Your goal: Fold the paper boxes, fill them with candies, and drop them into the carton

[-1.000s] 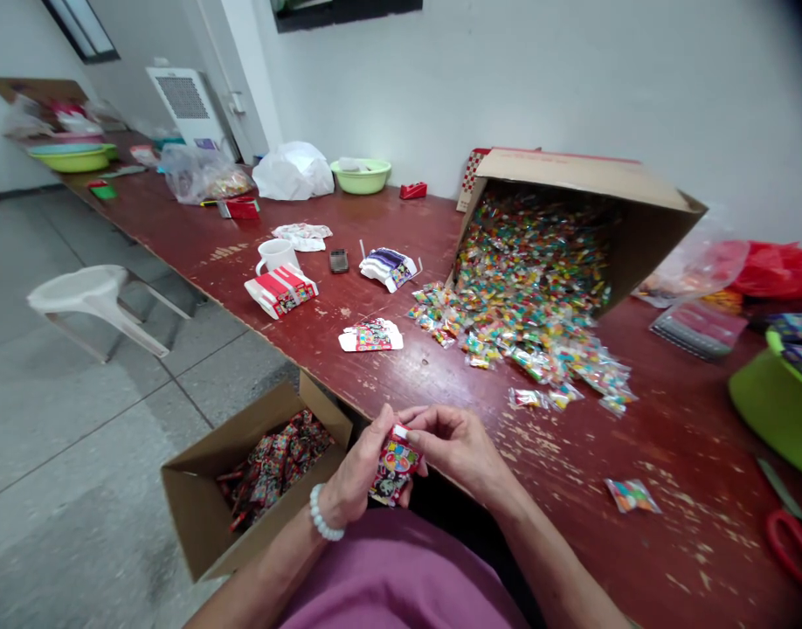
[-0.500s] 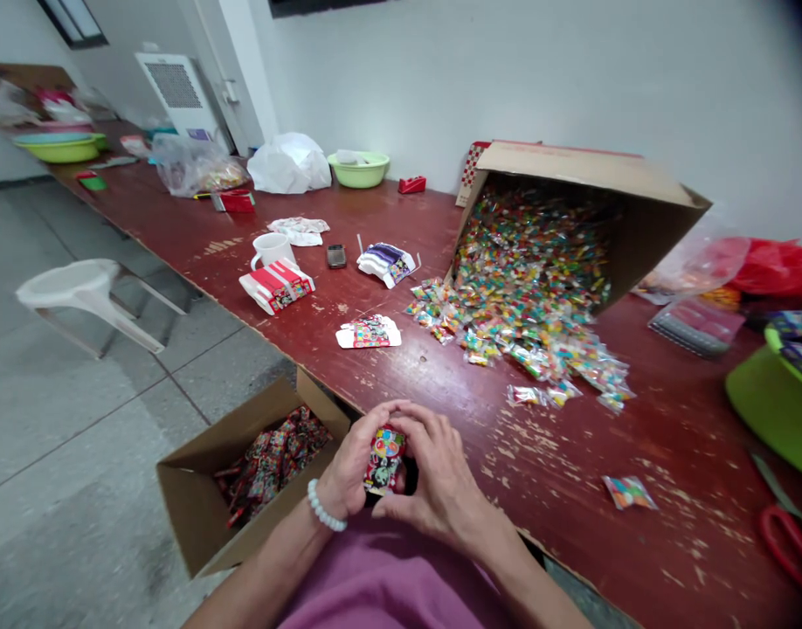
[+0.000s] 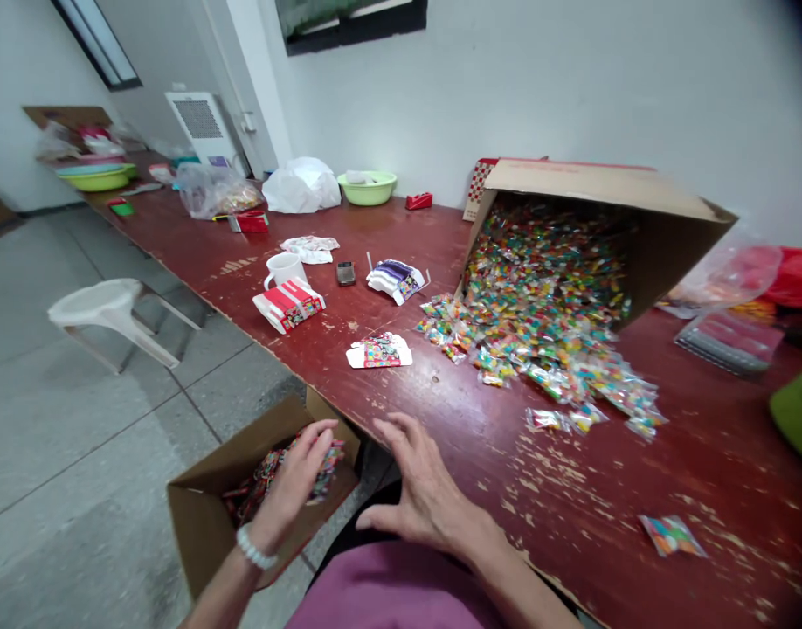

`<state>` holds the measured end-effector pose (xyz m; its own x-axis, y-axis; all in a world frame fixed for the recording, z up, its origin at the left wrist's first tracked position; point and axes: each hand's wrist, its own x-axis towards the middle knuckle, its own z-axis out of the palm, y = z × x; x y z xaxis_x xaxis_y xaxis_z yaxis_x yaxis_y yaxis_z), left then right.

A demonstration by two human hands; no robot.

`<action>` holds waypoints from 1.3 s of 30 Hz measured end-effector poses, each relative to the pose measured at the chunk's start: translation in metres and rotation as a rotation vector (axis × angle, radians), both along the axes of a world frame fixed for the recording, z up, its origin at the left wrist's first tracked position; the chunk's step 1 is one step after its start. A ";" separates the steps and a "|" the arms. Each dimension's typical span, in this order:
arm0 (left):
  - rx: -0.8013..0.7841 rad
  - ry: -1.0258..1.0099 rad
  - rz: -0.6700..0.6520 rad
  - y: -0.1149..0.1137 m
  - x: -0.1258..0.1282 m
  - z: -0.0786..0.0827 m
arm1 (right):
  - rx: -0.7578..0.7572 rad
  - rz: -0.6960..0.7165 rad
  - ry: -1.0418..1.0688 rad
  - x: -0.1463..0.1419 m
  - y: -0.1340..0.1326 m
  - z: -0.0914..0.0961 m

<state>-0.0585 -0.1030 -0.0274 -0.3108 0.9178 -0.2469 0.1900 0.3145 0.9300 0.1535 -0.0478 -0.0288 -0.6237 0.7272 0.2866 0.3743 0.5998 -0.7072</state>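
Observation:
My left hand [image 3: 294, 479] hovers over an open cardboard box [image 3: 201, 528] on the floor, fingers loosely stretched above the small colourful filled cartons [image 3: 270, 472] inside; nothing shows in its grip. My right hand [image 3: 419, 489] is spread flat at the near edge of the red-brown table [image 3: 571, 489], holding nothing. A flat unfolded printed carton [image 3: 379, 352] lies just beyond it. Further right, a heap of small colourful packets [image 3: 538, 349] spills from a large tipped cardboard box [image 3: 611, 188].
A stack of red-and-white flat cartons [image 3: 288, 306], a white mug [image 3: 283, 266], a phone [image 3: 345, 273] and a purple stack [image 3: 394, 279] lie mid-table. A lone packet [image 3: 673, 535] sits near right. A green basin [image 3: 798, 411] is at the right edge; a white stool [image 3: 106, 306] stands left.
Both hands held one small filled carton in front of me. Now the left hand has swung down-left over the floor box, the carton is out of the hands, and the right hand has opened.

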 end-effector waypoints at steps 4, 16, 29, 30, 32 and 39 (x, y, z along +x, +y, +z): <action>0.115 0.713 -0.049 0.019 -0.043 0.002 | 0.006 -0.214 0.005 0.023 0.018 -0.030; 0.229 1.086 -0.314 0.187 -0.005 -0.005 | 0.127 -0.245 0.005 0.028 0.025 -0.050; 0.209 0.533 -0.265 0.099 0.032 0.016 | -0.581 -0.458 0.647 0.018 0.036 -0.025; 0.194 0.418 -0.293 0.085 0.037 0.019 | -0.650 -0.427 0.723 0.018 0.036 -0.018; 0.091 -0.049 -0.350 0.062 0.047 0.025 | -0.734 -0.360 0.806 0.020 0.034 -0.005; -0.202 -0.887 -0.765 0.033 0.077 0.039 | -0.825 -0.108 0.737 0.031 0.019 0.020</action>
